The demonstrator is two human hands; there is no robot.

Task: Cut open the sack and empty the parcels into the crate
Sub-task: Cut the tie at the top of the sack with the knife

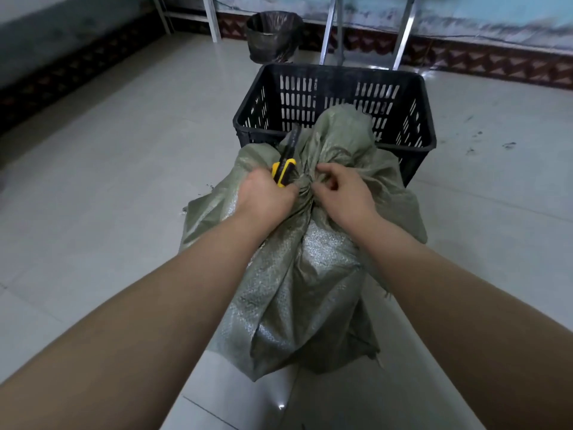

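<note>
My left hand (266, 193) grips a yellow utility knife (283, 172) at the tied neck of the green woven sack (297, 274) while my right hand (341, 190) pinches that neck taut for cutting, the black crate (403, 97) waiting empty just behind.

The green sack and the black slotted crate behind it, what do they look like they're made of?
The green sack looks like woven plastic fabric, probably polypropylene: a fine criss-cross weave glints on its surface and loose threads fray at its edges. The black slotted crate appears to be rigid moulded plastic with a matt, dusty finish, its walls pierced by even rows of slots. Neither material can be confirmed by sight alone.
</note>
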